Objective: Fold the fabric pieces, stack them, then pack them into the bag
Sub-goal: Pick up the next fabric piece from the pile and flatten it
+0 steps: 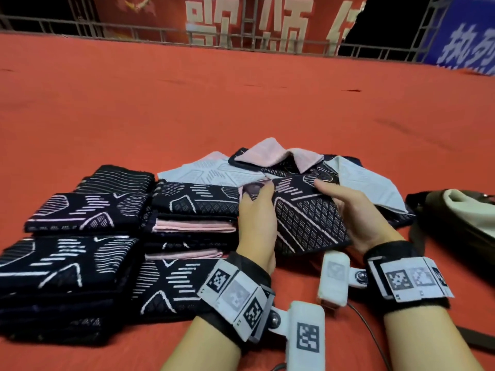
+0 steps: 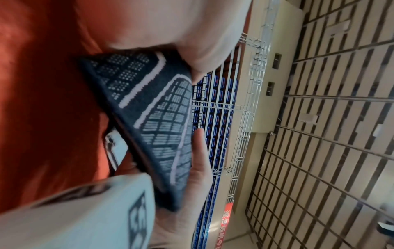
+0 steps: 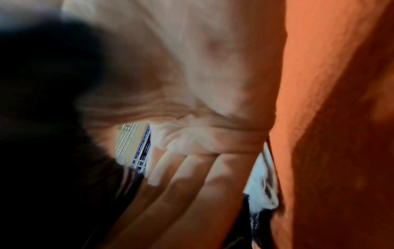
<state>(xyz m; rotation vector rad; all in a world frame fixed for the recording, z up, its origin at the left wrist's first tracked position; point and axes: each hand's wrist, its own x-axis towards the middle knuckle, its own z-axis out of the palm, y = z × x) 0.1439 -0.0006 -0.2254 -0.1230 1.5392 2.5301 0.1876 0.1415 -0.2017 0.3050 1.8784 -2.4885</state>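
My left hand (image 1: 255, 223) and right hand (image 1: 356, 218) clasp the dark patterned fabric piece (image 1: 308, 223) by its left and right edges, fingers (image 1: 325, 186) curled over its far edge; folded stacks (image 1: 192, 210) touch its left; unfolded pieces (image 1: 281, 159) lie beyond; the bag (image 1: 455, 223) sits near right; the red bench (image 1: 241, 103) runs open far.

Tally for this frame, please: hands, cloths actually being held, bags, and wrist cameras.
Hands: 2, left hand and right hand
held cloth: 1
bag: 1
Wrist cameras: 2, left camera and right camera
Total: 6
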